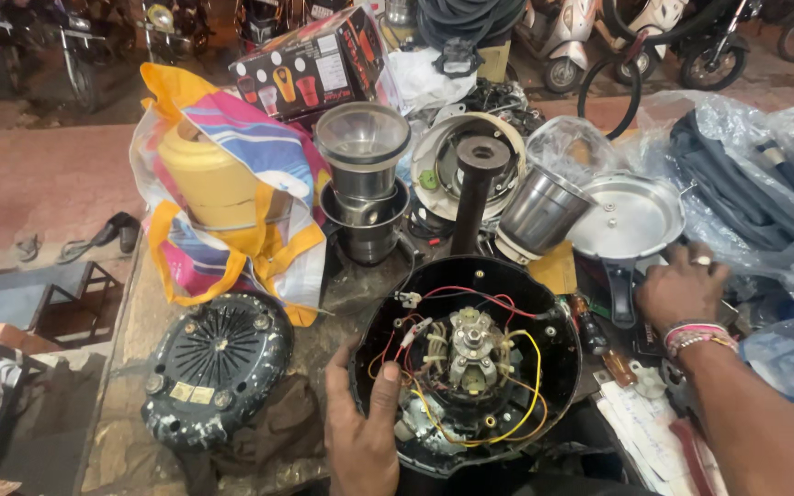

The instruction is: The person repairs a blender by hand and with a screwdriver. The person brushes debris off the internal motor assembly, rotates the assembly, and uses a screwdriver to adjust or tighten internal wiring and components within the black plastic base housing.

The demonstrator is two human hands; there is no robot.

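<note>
An opened mixer-grinder base [467, 363], black and round, is seen lying upside down on the cluttered surface [342, 294], its motor [470, 347] and red, yellow and white wires [516, 386] laid bare. Its lower left rim is gripped by the left hand [360, 432], the thumb curled over the edge and the fingers closed beneath it. To the right of the base, the right hand [682, 289] is laid palm down among small parts, fingers bent; whether anything is grasped by it cannot be told. Just left of the base, a black round bottom cover [215, 367] with radial vents is rested on a dark cloth [273, 432]. Behind the base, a black post [476, 188] is stood upright, with stacked steel jars [363, 184] to its left and a tilted steel jar [539, 213] and a pressure-cooker lid [631, 219] to its right. Further left of the jars, a striped bag [232, 184] holding a yellow container [206, 174] is placed.
</note>
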